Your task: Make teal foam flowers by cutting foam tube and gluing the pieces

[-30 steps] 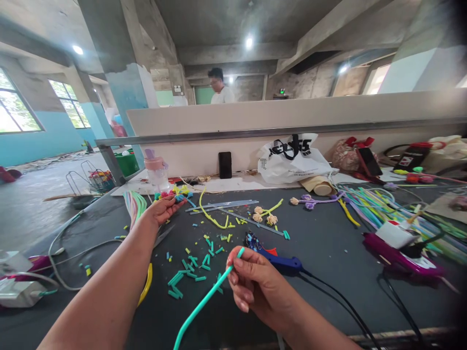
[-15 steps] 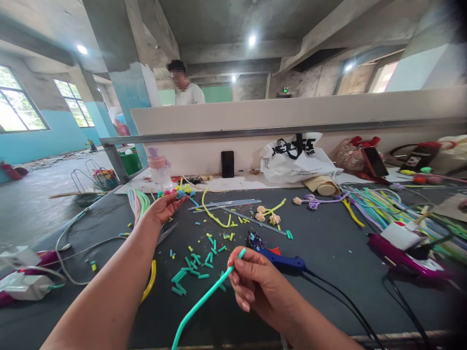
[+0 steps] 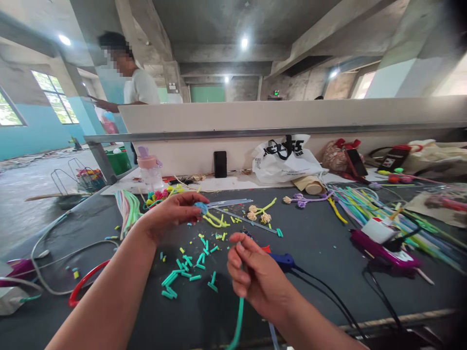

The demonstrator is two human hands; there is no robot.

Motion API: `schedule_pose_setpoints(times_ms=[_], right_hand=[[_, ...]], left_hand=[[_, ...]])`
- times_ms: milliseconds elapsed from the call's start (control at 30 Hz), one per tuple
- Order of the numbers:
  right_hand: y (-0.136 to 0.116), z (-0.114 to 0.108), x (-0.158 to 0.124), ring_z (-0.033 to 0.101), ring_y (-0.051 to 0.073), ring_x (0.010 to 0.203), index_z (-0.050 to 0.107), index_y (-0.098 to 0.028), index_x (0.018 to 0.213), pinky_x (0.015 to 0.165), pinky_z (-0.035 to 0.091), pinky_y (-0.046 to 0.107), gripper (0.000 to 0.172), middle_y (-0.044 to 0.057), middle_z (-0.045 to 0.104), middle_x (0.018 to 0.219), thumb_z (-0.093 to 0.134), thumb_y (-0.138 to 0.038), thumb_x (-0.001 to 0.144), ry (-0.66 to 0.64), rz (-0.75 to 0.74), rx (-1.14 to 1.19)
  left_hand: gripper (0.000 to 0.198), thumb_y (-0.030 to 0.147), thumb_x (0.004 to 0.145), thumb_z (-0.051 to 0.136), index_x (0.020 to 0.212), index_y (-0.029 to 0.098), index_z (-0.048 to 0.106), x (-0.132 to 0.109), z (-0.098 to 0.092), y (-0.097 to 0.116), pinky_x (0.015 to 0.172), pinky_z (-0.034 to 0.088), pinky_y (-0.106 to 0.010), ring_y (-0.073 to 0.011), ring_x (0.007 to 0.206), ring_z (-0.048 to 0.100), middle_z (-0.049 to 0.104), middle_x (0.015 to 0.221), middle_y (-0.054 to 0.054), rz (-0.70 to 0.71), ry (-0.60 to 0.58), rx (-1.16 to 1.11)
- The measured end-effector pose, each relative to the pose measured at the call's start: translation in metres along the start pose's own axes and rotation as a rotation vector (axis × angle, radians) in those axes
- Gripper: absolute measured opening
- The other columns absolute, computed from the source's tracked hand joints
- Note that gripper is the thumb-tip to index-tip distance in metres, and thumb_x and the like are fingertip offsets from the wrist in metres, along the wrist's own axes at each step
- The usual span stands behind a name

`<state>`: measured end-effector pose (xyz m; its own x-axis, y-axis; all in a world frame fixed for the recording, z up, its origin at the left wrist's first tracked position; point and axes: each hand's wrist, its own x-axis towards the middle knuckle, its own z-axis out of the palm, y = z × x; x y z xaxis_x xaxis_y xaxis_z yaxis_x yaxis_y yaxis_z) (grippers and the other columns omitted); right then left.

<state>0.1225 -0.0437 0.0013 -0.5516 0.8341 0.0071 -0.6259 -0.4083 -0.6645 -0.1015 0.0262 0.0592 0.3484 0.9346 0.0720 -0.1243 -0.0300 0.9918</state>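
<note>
My left hand (image 3: 178, 211) is closed on a small blue fuzzy flower (image 3: 202, 207), held above the dark table beside some yellow stems. Lower and to the right, my right hand (image 3: 251, 272) pinches a long teal fuzzy stem (image 3: 238, 323), whose lower part hangs toward the table's front edge. Cut teal pieces (image 3: 171, 278) lie scattered between the two hands. A blue glue gun (image 3: 283, 261) is partly hidden behind my right hand. Beige flowers on a yellow-green stem (image 3: 265, 212) rest further back.
Clear glue sticks (image 3: 229, 202) lie at mid-table. Fuzzy stems (image 3: 386, 209) and a purple power strip (image 3: 386, 250) are at the right. A bottle (image 3: 149, 170), a phone (image 3: 220, 164) and a white bag (image 3: 286, 160) stand along the back. Beyond the partition is a person (image 3: 140, 87).
My left hand has moved right with the blue flower. The teal stem in my right hand has swung to hang downward. The view has shifted, and the person appears further left.
</note>
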Motion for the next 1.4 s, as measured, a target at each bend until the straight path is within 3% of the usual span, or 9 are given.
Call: schedule_pose_setpoints(times_ms=[67,133,300,633,867,1033,1200,1400], right_hand=[[-0.003,0.000,0.000,0.027,0.001,0.038,0.053,-0.024,0.099,0.032,0.022,0.010,0.021,-0.007,0.051,0.066,0.061,-0.035,0.084,0.082,-0.006,0.032],[-0.005,0.001,0.000,0.020,0.000,0.037,0.052,-0.024,0.105,0.031,0.014,0.011,0.029,-0.006,0.052,0.067,0.057,-0.045,0.085,0.089,0.035,0.014],[0.000,0.002,-0.002,0.018,0.000,0.035,0.050,-0.026,0.110,0.033,0.012,0.012,0.031,-0.007,0.053,0.060,0.058,-0.043,0.085,-0.007,0.150,-0.083],[0.000,0.003,-0.001,0.020,-0.002,0.035,0.054,-0.020,0.088,0.033,0.010,0.013,0.021,-0.004,0.064,0.076,0.070,-0.029,0.077,-0.013,0.096,-0.067],[0.002,0.005,-0.002,0.020,-0.001,0.035,0.054,-0.019,0.090,0.033,0.010,0.013,0.020,-0.003,0.065,0.075,0.068,-0.028,0.078,-0.013,0.119,-0.074],[0.005,0.003,-0.001,0.021,-0.001,0.036,0.054,-0.019,0.088,0.033,0.010,0.013,0.016,-0.001,0.066,0.077,0.066,-0.027,0.080,-0.017,0.116,-0.066],[0.005,0.005,-0.002,0.021,-0.002,0.035,0.056,-0.018,0.089,0.033,0.011,0.012,0.016,-0.001,0.066,0.076,0.066,-0.028,0.081,-0.028,0.143,-0.068],[0.006,0.004,-0.002,0.019,-0.001,0.036,0.056,-0.018,0.099,0.033,0.012,0.012,0.018,0.001,0.066,0.077,0.061,-0.028,0.085,-0.084,0.202,-0.086]], left_hand=[[0.033,0.012,0.068,0.073,0.099,0.018,0.066,-0.007,0.015,0.002,0.056,0.047,-0.017,-0.0089,0.063,0.057,0.064,0.076,0.000,0.052,-0.101,0.112],[0.037,0.013,0.065,0.076,0.099,0.019,0.065,-0.012,0.024,0.003,0.062,0.046,-0.017,-0.0098,0.071,0.056,0.062,0.084,0.000,0.127,-0.155,0.168],[0.040,0.015,0.061,0.079,0.097,0.022,0.063,-0.016,0.033,-0.001,0.069,0.044,-0.019,-0.0115,0.081,0.053,0.058,0.091,0.000,0.179,-0.225,0.225],[0.032,0.017,0.066,0.076,0.096,0.020,0.067,-0.019,0.040,-0.007,0.078,0.047,-0.030,-0.0190,0.090,0.058,0.057,0.098,-0.006,0.181,-0.506,0.122],[0.033,0.019,0.066,0.076,0.098,0.023,0.071,-0.014,0.025,-0.017,0.081,0.044,-0.025,-0.0170,0.092,0.055,0.059,0.098,-0.004,0.223,-0.475,0.056],[0.033,0.020,0.065,0.076,0.097,0.021,0.069,-0.015,0.022,-0.019,0.075,0.046,-0.025,-0.0170,0.086,0.057,0.061,0.095,-0.005,0.184,-0.436,0.040],[0.027,0.022,0.065,0.077,0.091,0.020,0.071,-0.015,0.020,-0.021,0.079,0.046,-0.027,-0.0181,0.087,0.058,0.064,0.091,-0.005,0.192,-0.383,0.023],[0.030,0.026,0.061,0.080,0.087,0.015,0.069,-0.010,0.014,-0.028,0.065,0.046,-0.023,-0.0141,0.071,0.057,0.064,0.080,-0.004,0.134,-0.266,-0.007]])
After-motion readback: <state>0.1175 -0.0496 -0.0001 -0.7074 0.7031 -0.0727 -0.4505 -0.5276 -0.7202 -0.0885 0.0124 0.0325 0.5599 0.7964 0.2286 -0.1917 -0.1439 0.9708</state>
